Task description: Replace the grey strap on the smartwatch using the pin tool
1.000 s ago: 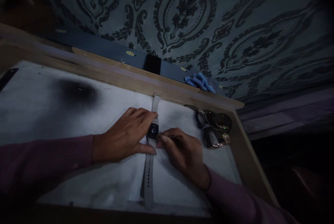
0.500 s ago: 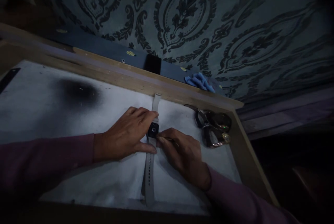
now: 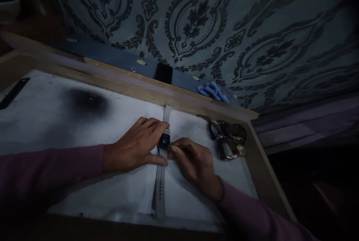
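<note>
A smartwatch (image 3: 164,141) with a dark square case and a pale grey strap lies stretched out lengthwise on a white sheet. A round sensor-like spot shows at the middle of its upturned face. My left hand (image 3: 137,145) holds it from the left, fingers at the upper strap joint and thumb pressed on the lower strap. At the case's lower right edge, my right hand (image 3: 195,162) is closed in a pinch. Something thin may be between those fingertips, but it is too dark to make out. The holed strap end runs down toward me.
A wooden rim (image 3: 131,84) borders the work surface. Several wristwatches (image 3: 228,140) lie heaped at right. Behind the rim are a dark phone-like slab (image 3: 163,73) and a crumpled blue cloth (image 3: 213,91). A dark flat strip (image 3: 14,93) lies far left, near a patterned wall (image 3: 196,20).
The camera view has shifted slightly, so the surroundings sit a little lower. Both hands keep their places at the smartwatch, with no clear movement of it.
</note>
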`<state>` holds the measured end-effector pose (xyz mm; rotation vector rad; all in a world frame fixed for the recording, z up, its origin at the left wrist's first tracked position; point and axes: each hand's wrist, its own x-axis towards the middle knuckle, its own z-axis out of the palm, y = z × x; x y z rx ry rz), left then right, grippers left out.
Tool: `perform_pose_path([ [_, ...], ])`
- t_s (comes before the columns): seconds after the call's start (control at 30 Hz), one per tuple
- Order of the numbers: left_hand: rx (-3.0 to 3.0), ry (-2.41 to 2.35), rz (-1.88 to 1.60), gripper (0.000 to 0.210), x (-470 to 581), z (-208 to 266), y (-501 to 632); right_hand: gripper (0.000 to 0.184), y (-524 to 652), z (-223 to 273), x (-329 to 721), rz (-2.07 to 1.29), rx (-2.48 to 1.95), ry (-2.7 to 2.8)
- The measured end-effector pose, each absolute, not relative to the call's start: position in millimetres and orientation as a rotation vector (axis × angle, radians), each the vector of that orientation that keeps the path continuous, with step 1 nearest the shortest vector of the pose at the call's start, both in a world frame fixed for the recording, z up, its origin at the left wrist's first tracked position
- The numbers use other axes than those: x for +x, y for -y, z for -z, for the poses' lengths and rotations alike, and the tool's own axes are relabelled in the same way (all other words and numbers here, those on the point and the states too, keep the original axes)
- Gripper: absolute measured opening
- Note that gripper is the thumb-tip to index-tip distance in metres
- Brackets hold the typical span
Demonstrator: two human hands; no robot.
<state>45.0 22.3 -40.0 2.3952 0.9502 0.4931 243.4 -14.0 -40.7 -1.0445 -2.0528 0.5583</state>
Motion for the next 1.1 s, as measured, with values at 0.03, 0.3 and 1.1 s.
perform_pose_path([
  [0.03,2.397,-0.954,-0.487,0.072,45.2,39.3,-22.4,0.011,13.9,41.1,243.3,-0.600,-1.061,2.023],
  [0.3,2.401,-0.929,-0.473,0.072,44.3,34.7,-22.5,0.015,12.8,44.8,241.4,-0.791,-1.110,1.869],
  [1.1,2.429,-0.936,-0.514,0.073,45.3,39.8,-22.5,0.011,14.6,43.2,238.8,-0.343,-1.019,2.163],
])
